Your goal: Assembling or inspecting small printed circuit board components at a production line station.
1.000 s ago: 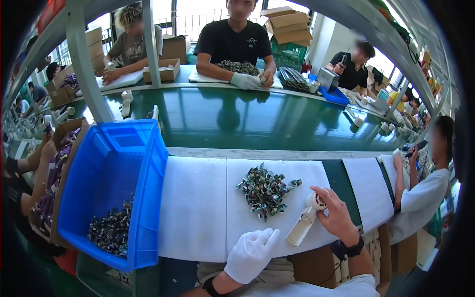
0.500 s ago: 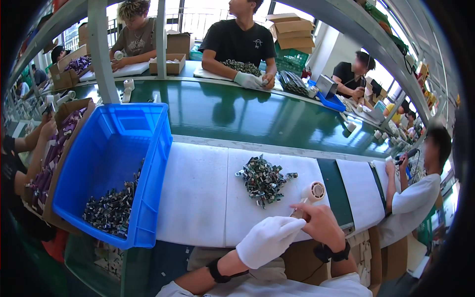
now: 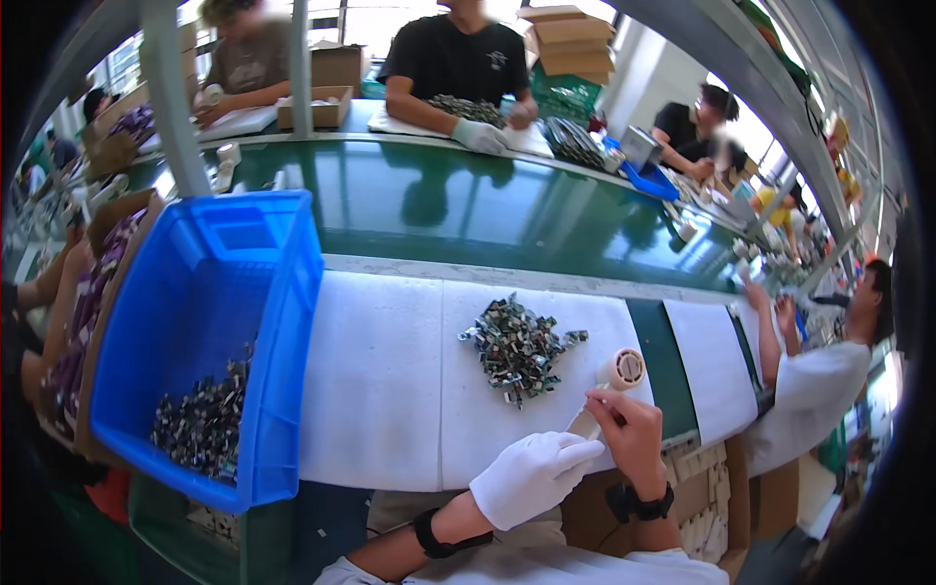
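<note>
A cream handheld fan [image 3: 624, 369] with a round grilled head lies tilted over the near right of the white work mat [image 3: 375, 390]. My left hand [image 3: 536, 475], in a white glove, is closed around the lower end of the fan's handle. My bare right hand [image 3: 632, 434] has thumb and forefinger pinched together at the top of the handle, just below the head. Anything small between those fingertips is too small to make out. To the left of the fan, a loose pile of small green circuit boards [image 3: 517, 349] rests on the mat.
At the left stands a deep blue bin [image 3: 278, 390] with many more small boards [image 3: 205, 419] inside. Beyond the mat runs a green conveyor belt [image 3: 409, 214]. Co-workers sit across it, and another person [image 3: 814, 380] works at the right. A cardboard box [image 3: 726, 507] stands below the table edge.
My right hand has turned more upright and its fingers are now pinched at the handle's top, leaving more of the handle showing. My left hand keeps its hold. The view has shifted slightly.
</note>
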Demonstrator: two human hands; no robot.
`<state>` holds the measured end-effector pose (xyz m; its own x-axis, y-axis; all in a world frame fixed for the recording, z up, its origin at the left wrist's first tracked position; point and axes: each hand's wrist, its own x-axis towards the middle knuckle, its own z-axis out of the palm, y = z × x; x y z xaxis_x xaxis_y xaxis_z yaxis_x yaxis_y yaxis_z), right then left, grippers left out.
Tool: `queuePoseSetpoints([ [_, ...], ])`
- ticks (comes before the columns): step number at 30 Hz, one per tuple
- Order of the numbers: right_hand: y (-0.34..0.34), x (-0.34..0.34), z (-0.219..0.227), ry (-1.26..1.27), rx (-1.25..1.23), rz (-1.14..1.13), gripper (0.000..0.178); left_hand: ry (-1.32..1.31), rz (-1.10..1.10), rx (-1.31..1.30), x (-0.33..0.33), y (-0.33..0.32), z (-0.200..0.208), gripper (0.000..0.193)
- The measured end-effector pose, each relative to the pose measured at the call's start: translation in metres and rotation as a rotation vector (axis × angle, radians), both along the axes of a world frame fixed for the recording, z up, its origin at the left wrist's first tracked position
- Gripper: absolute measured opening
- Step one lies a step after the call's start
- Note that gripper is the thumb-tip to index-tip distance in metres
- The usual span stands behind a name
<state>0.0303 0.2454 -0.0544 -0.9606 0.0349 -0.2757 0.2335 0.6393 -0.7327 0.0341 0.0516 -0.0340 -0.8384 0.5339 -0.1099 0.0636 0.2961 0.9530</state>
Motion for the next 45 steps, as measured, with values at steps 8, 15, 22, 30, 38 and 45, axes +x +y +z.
queuePoseSetpoints([
  [8,-0.032,-0.067,-0.016,0.117,-0.116,0.144,0.017,-0.008,0.400,-0.078,-0.030,-0.019,0.023,0.029],
  [15,-0.049,-0.132,-0.004,0.335,-0.224,0.237,0.013,0.064,0.676,-0.082,-0.073,-0.034,0.028,0.028],
  [22,-0.044,-0.184,0.032,0.494,-0.262,0.253,0.014,0.149,0.742,0.128,-0.138,-0.028,0.031,0.031],
  [30,-0.037,-0.185,0.046,0.627,-0.200,0.324,0.021,0.191,0.724,0.237,-0.142,-0.017,0.032,0.033],
  [38,-0.034,-0.191,0.053,0.717,-0.154,0.425,0.024,0.263,0.742,0.213,-0.140,-0.015,0.033,0.035],
  [45,-0.033,-0.192,0.051,0.669,-0.182,0.375,0.021,0.271,0.759,0.222,-0.142,-0.012,0.030,0.037],
])
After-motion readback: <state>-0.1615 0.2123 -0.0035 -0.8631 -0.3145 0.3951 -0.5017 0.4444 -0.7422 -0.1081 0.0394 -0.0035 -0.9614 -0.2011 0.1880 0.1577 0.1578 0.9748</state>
